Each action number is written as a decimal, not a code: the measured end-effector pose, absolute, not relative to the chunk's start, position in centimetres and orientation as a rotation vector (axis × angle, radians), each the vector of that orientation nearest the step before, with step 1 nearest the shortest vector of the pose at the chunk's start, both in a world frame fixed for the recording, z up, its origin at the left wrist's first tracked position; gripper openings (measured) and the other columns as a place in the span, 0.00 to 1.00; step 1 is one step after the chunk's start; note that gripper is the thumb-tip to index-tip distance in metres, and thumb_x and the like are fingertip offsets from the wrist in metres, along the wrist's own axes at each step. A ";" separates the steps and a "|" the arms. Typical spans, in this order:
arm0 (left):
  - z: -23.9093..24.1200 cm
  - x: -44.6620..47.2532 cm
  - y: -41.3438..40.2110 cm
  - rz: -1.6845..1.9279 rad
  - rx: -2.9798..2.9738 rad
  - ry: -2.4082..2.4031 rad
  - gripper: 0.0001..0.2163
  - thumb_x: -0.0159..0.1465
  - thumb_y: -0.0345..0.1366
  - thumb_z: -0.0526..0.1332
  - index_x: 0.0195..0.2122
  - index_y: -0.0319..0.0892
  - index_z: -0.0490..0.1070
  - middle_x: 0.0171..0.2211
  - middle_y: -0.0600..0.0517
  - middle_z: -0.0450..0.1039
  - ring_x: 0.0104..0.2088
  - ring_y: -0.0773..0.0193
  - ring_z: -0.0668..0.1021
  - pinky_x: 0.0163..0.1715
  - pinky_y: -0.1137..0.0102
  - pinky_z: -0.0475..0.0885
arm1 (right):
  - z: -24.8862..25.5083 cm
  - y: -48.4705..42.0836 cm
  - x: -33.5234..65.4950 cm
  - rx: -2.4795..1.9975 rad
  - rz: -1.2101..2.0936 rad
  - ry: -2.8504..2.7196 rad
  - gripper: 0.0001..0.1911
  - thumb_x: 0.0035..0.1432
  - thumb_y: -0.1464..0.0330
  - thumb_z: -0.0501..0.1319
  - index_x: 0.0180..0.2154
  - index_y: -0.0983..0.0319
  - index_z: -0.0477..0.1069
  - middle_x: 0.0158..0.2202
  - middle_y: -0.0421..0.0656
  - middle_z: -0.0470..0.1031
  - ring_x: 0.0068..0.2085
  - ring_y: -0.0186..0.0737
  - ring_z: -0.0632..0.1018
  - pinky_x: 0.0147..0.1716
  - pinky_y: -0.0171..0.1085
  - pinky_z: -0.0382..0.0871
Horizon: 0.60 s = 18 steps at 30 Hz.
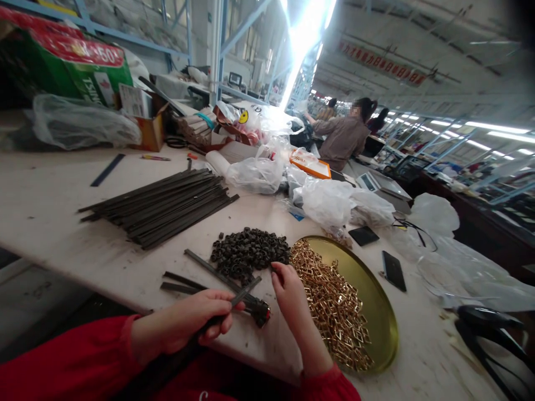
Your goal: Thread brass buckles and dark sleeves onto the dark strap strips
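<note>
My left hand (196,316) is closed around a narrow dark strap (247,291), whose tip sticks out past the fingers toward the upper right. My right hand (291,292) has its thumb and fingers drawn together at the right edge of a heap of small black loops (246,250); what they pinch, if anything, is too small to make out. Gold-coloured metal buckles (334,301) fill one side of a round gold tray (387,328), just right of that hand. A few loose straps (204,260) and a dark bundled end with a red spot (261,313) lie beside the left hand.
Many long dark strips (163,206) lie stacked farther back on the table (54,223). Plastic bags (326,200), a phone (393,270) and a dark flat object (363,235) sit beyond the tray. A person (343,133) is at the back.
</note>
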<state>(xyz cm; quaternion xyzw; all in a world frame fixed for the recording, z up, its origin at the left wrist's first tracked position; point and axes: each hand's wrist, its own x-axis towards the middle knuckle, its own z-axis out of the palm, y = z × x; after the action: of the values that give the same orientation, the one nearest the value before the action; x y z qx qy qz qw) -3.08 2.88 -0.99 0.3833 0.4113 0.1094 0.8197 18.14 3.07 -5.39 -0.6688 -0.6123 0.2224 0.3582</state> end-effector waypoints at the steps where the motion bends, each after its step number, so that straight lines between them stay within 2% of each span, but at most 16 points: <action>1: -1.0 -3.0 2.8 0.229 0.821 0.878 0.17 0.49 0.41 0.57 0.39 0.39 0.65 0.19 0.60 0.64 0.14 0.75 0.56 0.12 0.78 0.48 | -5.0 2.3 18.3 -1.667 0.705 -1.463 0.11 0.56 0.68 0.54 0.41 0.62 0.70 0.32 0.44 0.70 0.34 0.39 0.72 0.36 0.39 0.66; 4: -0.7 -2.8 2.5 0.260 0.907 0.899 0.19 0.52 0.47 0.56 0.39 0.39 0.66 0.22 0.57 0.66 0.16 0.74 0.57 0.15 0.77 0.50 | -4.1 -0.4 17.8 -1.423 1.144 -0.966 0.13 0.54 0.62 0.58 0.41 0.61 0.69 0.27 0.38 0.69 0.28 0.34 0.71 0.31 0.35 0.68; 6: -0.4 -2.6 2.2 0.273 1.010 0.939 0.21 0.53 0.50 0.54 0.39 0.38 0.68 0.24 0.56 0.65 0.18 0.72 0.58 0.17 0.76 0.51 | -3.9 -2.0 17.0 -1.292 1.280 -0.700 0.14 0.50 0.62 0.63 0.39 0.60 0.70 0.28 0.37 0.69 0.27 0.31 0.72 0.31 0.33 0.68; 12: -0.5 -2.3 1.5 0.198 1.295 0.972 0.18 0.53 0.42 0.54 0.41 0.37 0.69 0.22 0.59 0.60 0.19 0.72 0.59 0.17 0.76 0.51 | -4.3 -3.5 15.3 -1.137 1.318 -0.350 0.15 0.45 0.66 0.68 0.37 0.61 0.71 0.30 0.37 0.72 0.28 0.28 0.74 0.30 0.29 0.70; 18: -0.5 -2.4 0.4 0.170 1.218 0.882 0.15 0.54 0.38 0.53 0.42 0.39 0.68 0.19 0.61 0.59 0.15 0.74 0.60 0.13 0.78 0.53 | -4.7 -3.5 15.6 -1.179 1.330 -0.326 0.18 0.42 0.65 0.70 0.37 0.62 0.71 0.27 0.37 0.73 0.26 0.28 0.74 0.28 0.29 0.71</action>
<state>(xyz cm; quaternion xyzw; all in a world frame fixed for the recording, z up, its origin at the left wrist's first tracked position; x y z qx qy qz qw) -2.39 0.42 -0.53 0.5524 0.3999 0.0773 0.7273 15.62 -3.54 -4.72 -0.5123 -0.1416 0.5782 0.6190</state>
